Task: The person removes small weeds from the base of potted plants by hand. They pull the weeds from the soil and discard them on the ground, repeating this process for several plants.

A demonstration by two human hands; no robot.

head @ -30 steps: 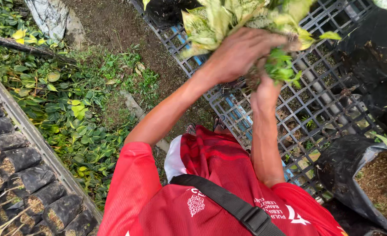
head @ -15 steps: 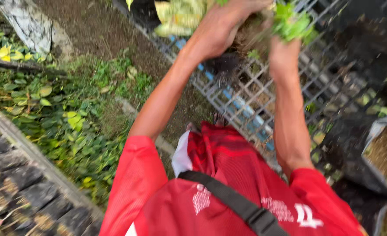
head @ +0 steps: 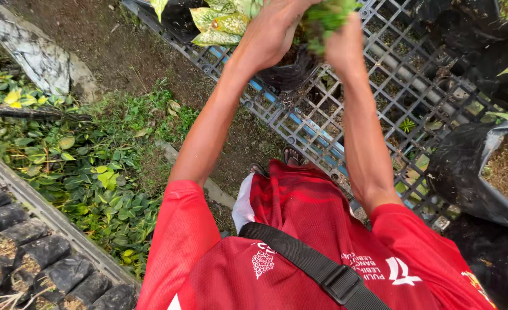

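With our left hand (head: 274, 34) gripping the leafy plant (head: 219, 23) and right hand (head: 340, 43) clasping its root clump (head: 323, 17), we should steady both above the black grid bench (head: 414, 80).

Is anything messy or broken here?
Nothing looks broken. Both hands, left and right, hold a leafy plant in a black bag above the grid rack. Bits of soil lie on that rack.

head camera, steep downward, close overhead
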